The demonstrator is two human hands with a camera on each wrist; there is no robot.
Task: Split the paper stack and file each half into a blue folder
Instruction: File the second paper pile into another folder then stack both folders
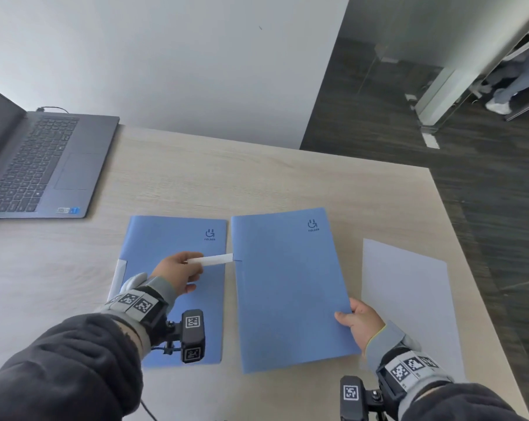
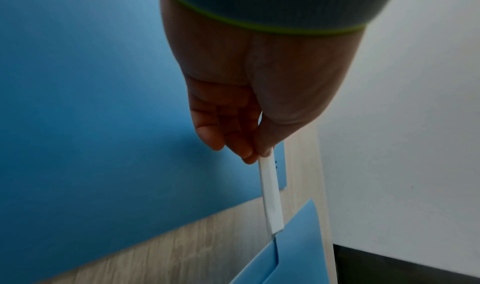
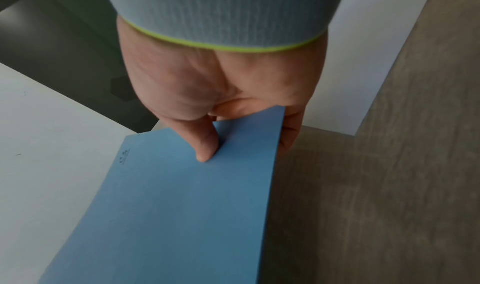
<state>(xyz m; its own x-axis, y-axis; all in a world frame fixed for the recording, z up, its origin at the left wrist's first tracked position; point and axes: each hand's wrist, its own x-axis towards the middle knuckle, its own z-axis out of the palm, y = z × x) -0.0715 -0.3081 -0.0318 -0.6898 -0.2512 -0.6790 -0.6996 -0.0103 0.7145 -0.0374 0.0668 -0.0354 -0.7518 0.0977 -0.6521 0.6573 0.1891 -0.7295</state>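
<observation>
Two blue folders lie side by side on the desk: the left folder (image 1: 172, 238) (image 2: 91, 124) and the right folder (image 1: 287, 287) (image 3: 182, 206). My left hand (image 1: 193, 262) (image 2: 255, 155), over the left folder, pinches a white strip (image 1: 214, 259) (image 2: 271, 198) that runs taut to the right folder's left edge (image 2: 291, 253). My right hand (image 1: 348, 314) (image 3: 244, 144) grips the right folder's right edge near its lower corner, thumb on top and fingers beneath. The white paper stack (image 1: 405, 299) (image 3: 363, 62) lies flat to the right of that folder.
An open grey laptop (image 1: 38, 165) stands at the back left of the wooden desk (image 1: 257, 183). A white tab (image 1: 119, 275) shows at the left folder's left edge. The desk's right edge (image 1: 469, 253) runs close beside the paper stack, with dark floor beyond.
</observation>
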